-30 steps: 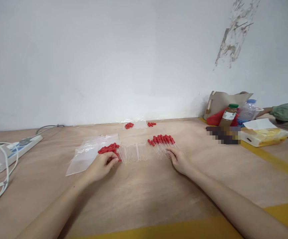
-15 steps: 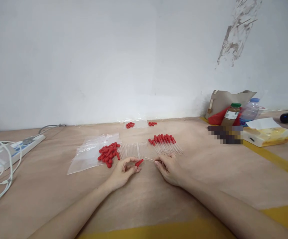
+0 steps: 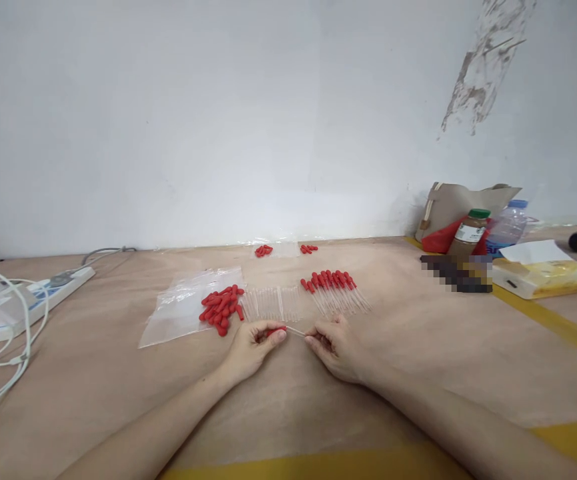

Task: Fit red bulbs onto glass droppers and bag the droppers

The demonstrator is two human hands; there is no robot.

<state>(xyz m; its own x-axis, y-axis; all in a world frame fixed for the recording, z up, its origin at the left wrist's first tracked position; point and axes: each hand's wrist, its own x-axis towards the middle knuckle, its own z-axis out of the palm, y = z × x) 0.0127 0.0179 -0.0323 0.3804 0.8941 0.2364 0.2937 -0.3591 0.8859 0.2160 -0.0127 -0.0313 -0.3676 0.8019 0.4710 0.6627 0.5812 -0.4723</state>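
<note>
My left hand [image 3: 253, 345] pinches a red rubber dropper bulb [image 3: 276, 330], mostly covered by the fingers. Opposite it, my right hand [image 3: 336, 345] is closed on a thin clear dropper tube [image 3: 296, 331], whose left end meets the mouth of the bulb. How deep the tube sits in it I cannot tell. Behind my hands lies a row of clear tubes [image 3: 271, 303]. Left of that row, loose red bulbs [image 3: 222, 308] are heaped on a clear plastic bag [image 3: 173, 310]. To the right, several droppers with red bulbs fitted [image 3: 336, 283] lie side by side.
More red bulbs [image 3: 263, 251] rest by the wall on clear plastic. A power strip [image 3: 63, 293] with white cables stands left. At right are a beige bag [image 3: 468, 195], a green-capped bottle [image 3: 470, 233], a clear bottle [image 3: 511, 223] and a yellow tissue pack [image 3: 546, 273].
The bulb and tube, apart before, now touch end to end. My left thumb and fingers have closed further over the bulb. The whole view has shifted slightly.
</note>
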